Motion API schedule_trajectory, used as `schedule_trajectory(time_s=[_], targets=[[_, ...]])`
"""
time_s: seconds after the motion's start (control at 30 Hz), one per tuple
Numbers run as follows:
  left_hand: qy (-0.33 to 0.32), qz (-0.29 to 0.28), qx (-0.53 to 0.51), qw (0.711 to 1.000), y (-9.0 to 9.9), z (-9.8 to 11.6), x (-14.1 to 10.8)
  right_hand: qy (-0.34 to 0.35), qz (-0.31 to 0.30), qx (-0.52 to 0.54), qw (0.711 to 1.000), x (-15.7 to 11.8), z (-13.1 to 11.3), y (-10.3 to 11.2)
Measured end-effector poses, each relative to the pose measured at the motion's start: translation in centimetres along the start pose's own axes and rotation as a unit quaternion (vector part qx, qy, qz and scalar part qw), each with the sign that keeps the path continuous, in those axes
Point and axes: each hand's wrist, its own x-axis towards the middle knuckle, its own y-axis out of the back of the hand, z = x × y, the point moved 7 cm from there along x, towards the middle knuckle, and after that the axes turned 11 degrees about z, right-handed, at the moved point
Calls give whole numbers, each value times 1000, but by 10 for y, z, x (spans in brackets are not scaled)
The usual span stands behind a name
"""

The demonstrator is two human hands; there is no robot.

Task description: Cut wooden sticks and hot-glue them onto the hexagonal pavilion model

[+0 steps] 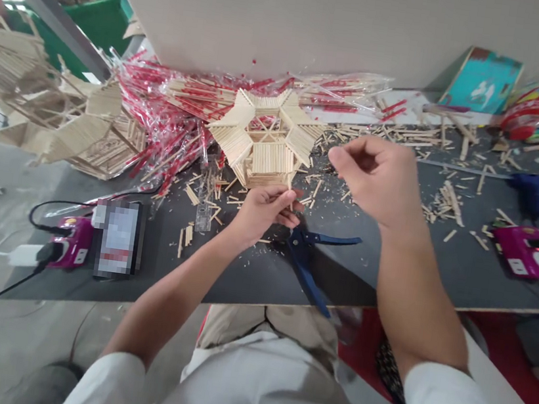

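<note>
Wood slivers [443, 202] litter the dark workbench [258, 287] around a popsicle-stick pagoda model [265, 158], with blue-handled cutters [302, 259] just below the left hand [262, 214]. That hand and the right hand [376, 180] pinch their fingertips together, anything held too small to tell; concrete floor [17, 341] spreads beside the bench

Site: craft workshop. Concrete floor [15, 208]; dark workbench [249, 279] littered with cut wooden sticks [448, 202]; blue glue gun [531, 193] at right; stick-built models [267, 142] centre and upper left; plastic-wrapped red-marked stick bundles [162, 108] behind.

Pale wooden sticks [265, 158], glossy plastic wrap [349, 83], matt dark tabletop [243, 285], plier handles [305, 266] seemingly blue plastic
</note>
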Motion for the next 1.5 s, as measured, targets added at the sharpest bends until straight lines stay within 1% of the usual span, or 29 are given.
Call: schedule_trajectory(time_s=[0.07, 0.13, 0.23, 0.3, 0.4, 0.53, 0.73, 0.97, 1.13, 1.37, 1.5], targets=[[33, 2, -34, 999, -9, -2, 5, 23, -41, -29, 998, 19, -10, -8], [45, 0, -70, 997, -18, -2, 10, 30, -77, -77, 994, 34, -11, -21], [42, -1, -100, 994, -25, 1, 15, 18, -85, -117, 989, 49, -5, -36], [42, 11, -103, 994, -24, 2, 19, 13, -105, -110, 988, 51, -2, -47], [42, 30, -96, 994, -20, 4, 24, 18, -151, -103, 983, 47, 1, -60], [38, 40, -98, 994, -17, 4, 29, 29, -192, -108, 975, 43, 5, -68], [49, 31, -142, 988, -16, 0, 30, 32, -198, -128, 971, 41, 3, -67], [51, 39, -128, 990, -12, 0, 30, 33, -200, -130, 971, 37, -4, -65], [60, 45, -118, 990, -12, 1, 30, 29, -198, -126, 972, 36, -4, -64], [62, 29, -139, 988, -13, 0, 31, 45, -179, -133, 974, 37, -2, -69], [86, 9, -159, 984, -15, 3, 27, 40, -177, -130, 975, 38, 1, -70]])
